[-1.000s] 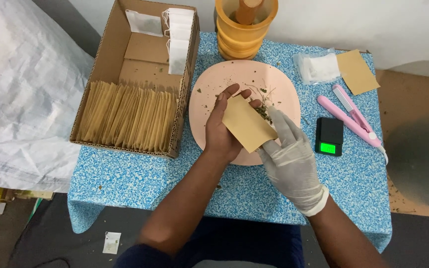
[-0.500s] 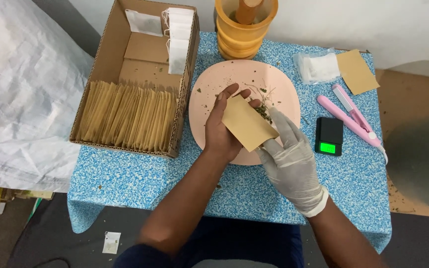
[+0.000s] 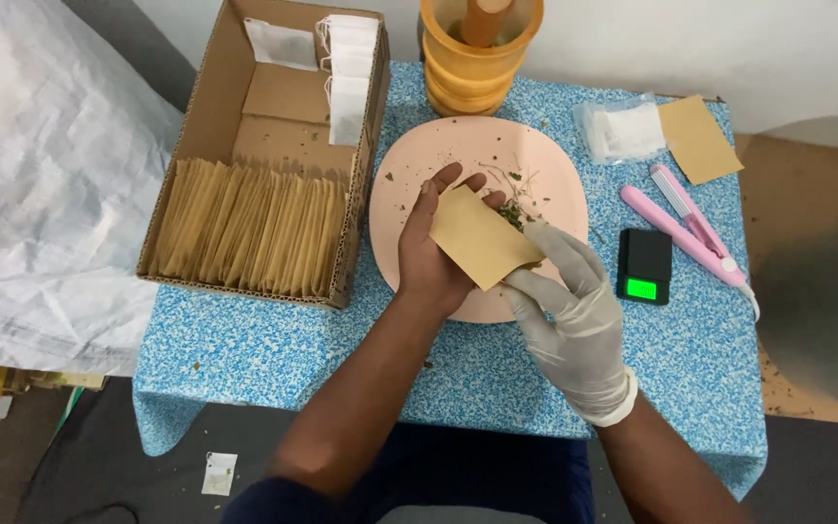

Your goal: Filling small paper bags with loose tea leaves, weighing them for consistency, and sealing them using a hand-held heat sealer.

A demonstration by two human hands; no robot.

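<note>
Left hand (image 3: 435, 254) bare, palm turned inward, fingers extended forward and slightly curled, thumb tucked beneath. Right hand (image 3: 566, 315) in white glove, fingers pinched toward left palm. Both forearms converge from lower frame edge; hands touching at fingertips.

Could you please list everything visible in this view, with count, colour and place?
Table: one, blue speckled, centre.
Cardboard box: one, brown, table's left.
Brown packets: a row, tan, standing in the box front.
White sachets: several, white, box's far end.
Plate: one, pink, centre, strewn with dried herb bits.
Jar: one, orange, behind the plate.
Clear bag: one, right rear.
Flat envelope: one, tan, beside the bag.
Pink sealer: one, right.
Scale: one, black, green display.
Held envelope: one, tan, over the plate.
Left hand: bare, holding the envelope.
Right hand: white-gloved, at its opening.
</note>
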